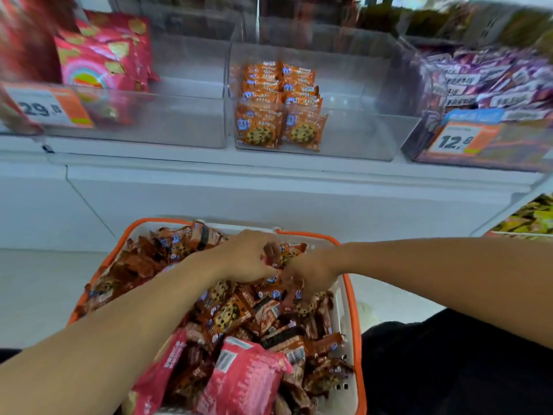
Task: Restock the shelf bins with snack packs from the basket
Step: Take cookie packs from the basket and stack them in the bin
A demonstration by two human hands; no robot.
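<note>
The shelf (269,163) carries a row of clear bins. The middle bin (353,139) holds two short rows of orange cookie packs (276,103) standing on edge along its left side; the rest of it, over to the right wall, shows bare plastic. The bin on its left (179,127) has pink snack bags (101,61) only at its far left and is otherwise bare, while the bin on the right (419,127) looks heaped with purple packs (490,82).

Below the shelf sits the orange-rimmed basket (354,310), still piled to the rim with loose cookie packs (227,313) of the same kind, and two pink bags (242,381) lie on top at its near end. Judging by that, the restocking is at an early stage: a small part of the middle bin is filled, most of the stock is yet to go up, and the pink bags have not gone to their bin.

Both hands are down in the basket, close together over the far half of the pile. The left hand (248,259) has its fingers curled round a few cookie packs. The right hand (311,274) reaches into the pile just beside it, its fingers bent among the packs, but motion blur hides whether they grip anything, so I cannot tell. This looks like a gathering step, a handful being collected before it goes into the middle bin.
</note>
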